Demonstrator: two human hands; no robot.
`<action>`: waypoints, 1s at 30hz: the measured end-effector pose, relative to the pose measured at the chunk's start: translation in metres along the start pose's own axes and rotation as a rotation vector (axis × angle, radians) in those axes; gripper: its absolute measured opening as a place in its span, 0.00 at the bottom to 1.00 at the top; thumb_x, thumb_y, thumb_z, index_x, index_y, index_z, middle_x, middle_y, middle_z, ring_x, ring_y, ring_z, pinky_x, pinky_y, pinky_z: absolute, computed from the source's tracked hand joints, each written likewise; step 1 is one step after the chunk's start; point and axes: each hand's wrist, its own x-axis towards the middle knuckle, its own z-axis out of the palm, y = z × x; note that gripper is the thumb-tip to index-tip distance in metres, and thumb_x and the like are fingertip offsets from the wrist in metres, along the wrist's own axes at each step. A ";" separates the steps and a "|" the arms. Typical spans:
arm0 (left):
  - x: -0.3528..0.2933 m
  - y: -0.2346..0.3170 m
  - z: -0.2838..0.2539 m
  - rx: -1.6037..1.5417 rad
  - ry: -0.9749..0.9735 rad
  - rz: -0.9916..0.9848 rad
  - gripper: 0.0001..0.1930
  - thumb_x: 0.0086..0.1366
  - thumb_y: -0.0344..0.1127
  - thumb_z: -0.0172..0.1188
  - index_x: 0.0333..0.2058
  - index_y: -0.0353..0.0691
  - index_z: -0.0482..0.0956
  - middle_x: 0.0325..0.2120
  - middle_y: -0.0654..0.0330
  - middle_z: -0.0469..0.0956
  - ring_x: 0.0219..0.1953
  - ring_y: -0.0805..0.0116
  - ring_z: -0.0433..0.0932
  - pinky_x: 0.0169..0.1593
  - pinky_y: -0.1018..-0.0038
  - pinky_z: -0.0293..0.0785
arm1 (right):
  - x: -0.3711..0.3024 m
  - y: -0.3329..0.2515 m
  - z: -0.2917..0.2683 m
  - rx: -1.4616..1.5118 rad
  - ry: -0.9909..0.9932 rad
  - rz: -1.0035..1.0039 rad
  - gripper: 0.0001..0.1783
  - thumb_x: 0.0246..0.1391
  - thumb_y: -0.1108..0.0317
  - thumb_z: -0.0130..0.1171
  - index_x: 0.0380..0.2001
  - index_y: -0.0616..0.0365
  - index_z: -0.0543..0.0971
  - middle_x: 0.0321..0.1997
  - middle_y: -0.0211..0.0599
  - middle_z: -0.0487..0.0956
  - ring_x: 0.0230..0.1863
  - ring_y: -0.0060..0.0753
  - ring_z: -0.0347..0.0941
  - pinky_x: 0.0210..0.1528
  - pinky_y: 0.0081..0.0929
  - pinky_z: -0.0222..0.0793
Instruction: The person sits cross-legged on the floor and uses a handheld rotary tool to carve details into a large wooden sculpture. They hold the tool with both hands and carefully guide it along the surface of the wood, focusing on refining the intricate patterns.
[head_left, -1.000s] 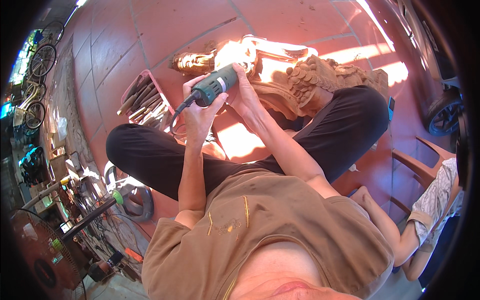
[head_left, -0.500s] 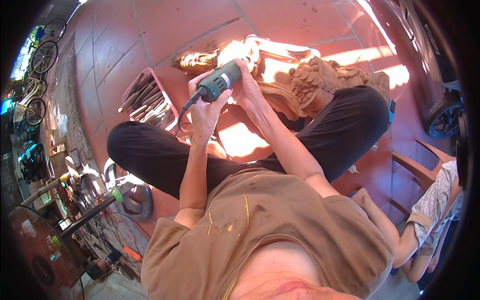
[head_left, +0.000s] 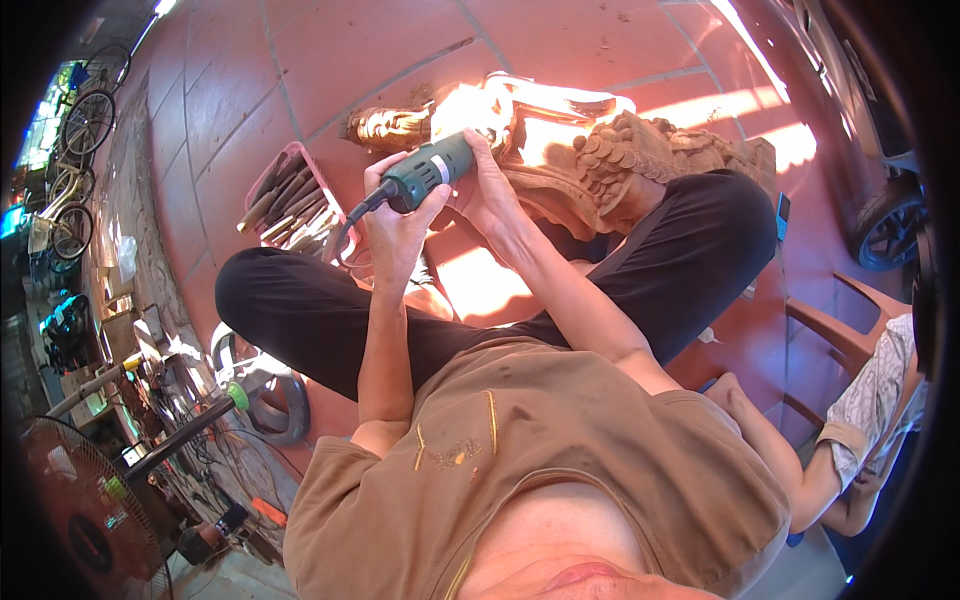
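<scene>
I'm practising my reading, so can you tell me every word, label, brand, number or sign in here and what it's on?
No text is clear enough to read.
Green power tool: its pale label is too small to read.
Brown shirt: the stitched mark on the chest is too blurred to read.

Behind my right hand (head_left: 490, 192), the front end of the dark-green cylindrical power tool (head_left: 428, 178) goes unseen, its casing covering part of the fingers of my left hand (head_left: 398, 232). Sun glare burns out detail on the brown carved wooden figure (head_left: 625, 165), partly hidden by my black-trousered right knee (head_left: 738, 215). The round red fan (head_left: 95, 535) and a co-worker's patterned pale garment (head_left: 872, 405) run out of frame.
</scene>
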 end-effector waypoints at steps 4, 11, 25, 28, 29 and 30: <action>0.000 0.004 0.006 -0.019 0.001 0.035 0.29 0.54 0.26 0.71 0.52 0.35 0.66 0.48 0.52 0.75 0.46 0.69 0.78 0.48 0.75 0.79 | 0.013 -0.002 -0.010 -0.056 -0.003 -0.020 0.26 0.58 0.41 0.56 0.48 0.49 0.73 0.46 0.33 0.79 0.45 0.26 0.76 0.45 0.33 0.72; 0.001 -0.009 0.010 -0.070 -0.004 0.037 0.30 0.55 0.26 0.70 0.54 0.34 0.66 0.50 0.53 0.75 0.48 0.69 0.77 0.51 0.75 0.76 | 0.024 -0.001 -0.016 -0.038 0.014 -0.051 0.25 0.58 0.41 0.57 0.47 0.48 0.73 0.43 0.31 0.80 0.44 0.26 0.76 0.46 0.35 0.72; 0.001 -0.002 0.002 0.029 0.001 0.003 0.29 0.52 0.28 0.73 0.51 0.35 0.68 0.46 0.53 0.76 0.46 0.68 0.79 0.48 0.74 0.78 | 0.002 -0.001 -0.004 -0.002 -0.016 -0.001 0.25 0.61 0.41 0.52 0.48 0.50 0.72 0.45 0.33 0.81 0.44 0.25 0.77 0.46 0.32 0.73; 0.001 -0.001 0.001 0.020 0.010 0.041 0.29 0.52 0.27 0.72 0.51 0.35 0.67 0.46 0.53 0.76 0.46 0.68 0.78 0.49 0.74 0.78 | 0.004 0.001 -0.005 0.034 -0.057 0.003 0.25 0.60 0.40 0.54 0.47 0.50 0.73 0.45 0.34 0.80 0.43 0.26 0.77 0.46 0.32 0.73; 0.001 0.000 0.002 -0.007 0.010 0.038 0.29 0.53 0.27 0.72 0.51 0.35 0.67 0.47 0.53 0.76 0.46 0.68 0.78 0.49 0.74 0.78 | 0.007 0.001 -0.008 0.009 -0.046 -0.002 0.25 0.60 0.40 0.54 0.47 0.49 0.73 0.45 0.34 0.80 0.43 0.26 0.76 0.46 0.33 0.73; 0.000 0.000 0.004 -0.033 0.013 0.035 0.29 0.53 0.27 0.72 0.51 0.35 0.67 0.47 0.52 0.76 0.46 0.68 0.78 0.49 0.74 0.78 | 0.012 0.000 -0.010 -0.016 -0.035 -0.004 0.26 0.59 0.40 0.55 0.47 0.49 0.73 0.45 0.34 0.80 0.43 0.26 0.76 0.46 0.33 0.73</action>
